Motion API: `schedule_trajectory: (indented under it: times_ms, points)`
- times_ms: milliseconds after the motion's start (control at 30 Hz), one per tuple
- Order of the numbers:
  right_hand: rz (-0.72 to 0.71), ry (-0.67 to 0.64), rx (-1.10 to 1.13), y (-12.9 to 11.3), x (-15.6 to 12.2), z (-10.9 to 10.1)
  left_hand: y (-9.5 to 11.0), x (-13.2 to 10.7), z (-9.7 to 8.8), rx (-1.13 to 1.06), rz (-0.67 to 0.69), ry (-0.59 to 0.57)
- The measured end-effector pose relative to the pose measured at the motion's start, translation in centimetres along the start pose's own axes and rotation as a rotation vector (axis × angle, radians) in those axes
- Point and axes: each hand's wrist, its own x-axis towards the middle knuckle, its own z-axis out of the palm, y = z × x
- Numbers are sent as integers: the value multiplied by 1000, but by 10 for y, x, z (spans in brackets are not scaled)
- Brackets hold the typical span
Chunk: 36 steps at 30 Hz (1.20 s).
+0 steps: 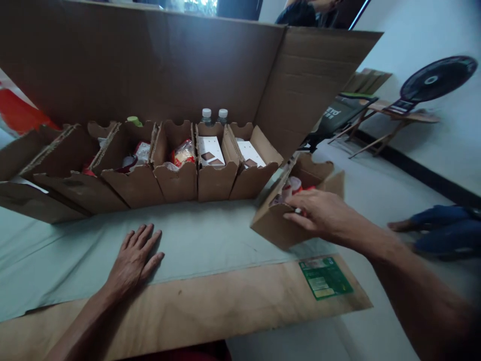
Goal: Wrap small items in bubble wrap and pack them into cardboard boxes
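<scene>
My left hand (pixel 131 261) lies flat on the pale green cloth (pixel 210 235), fingers stretched out, holding nothing. At the right, my right hand (pixel 319 213) grips the near rim of a separate cardboard bin (pixel 280 228), with the thumb outside the wall and some fingers hidden. That bin stands askew and holds red and clear-wrapped items (pixel 294 184), partly covered by the hand. To its left, several cardboard bins stand in a row. One holds a red and clear food packet (pixel 184 154); the two at the row's right end hold white printed boxes (pixel 211 150).
A tall cardboard screen (pixel 150 65) stands behind the row, with two white-capped bottles (pixel 206 115) before it. A green printed packet (pixel 326 277) lies on the bare wooden table edge (pixel 210 296). Further right are a fan (pixel 432 80) and a person's legs (pixel 443 230).
</scene>
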Motion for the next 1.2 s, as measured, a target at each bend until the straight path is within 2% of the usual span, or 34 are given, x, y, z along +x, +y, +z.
schedule_trajectory:
  times_ms: [100, 200, 267, 333, 433, 567, 667, 767, 867, 967, 1067, 1200]
  points:
    - [-77, -232, 33, -57, 15, -6, 1, 2, -2, -19, -8, -6]
    - [-25, -252, 221, -106, 29, -14, 13, 5, -9, -67, -62, 19]
    - [23, -236, 400, -121, 32, -24, 30, 8, -17, -121, -72, 62]
    - [99, -167, 488, -115, 31, -36, 51, 11, -27, -207, -43, 88]
    - [163, -141, 415, -82, 22, -50, 86, 15, -39, -359, 13, 64]
    - [146, -395, 139, -40, 10, -48, 134, 20, -44, -551, 70, -19]
    - [235, -541, -170, -28, 7, -36, 166, 25, -40, -678, 70, -49]
    - [230, -603, -306, -24, 8, -25, 191, 31, -30, -770, 62, -39]
    - [187, -631, -306, -21, 10, -16, 206, 36, -17, -840, 46, -18]
    - [168, -648, -215, -20, 9, -9, 213, 40, -7, -870, 19, 11]
    - [181, -661, -145, -21, 8, -3, 213, 45, -2, -849, 39, 48]
    - [191, -666, -216, -21, 14, -4, 205, 61, -1, -801, 92, 66]
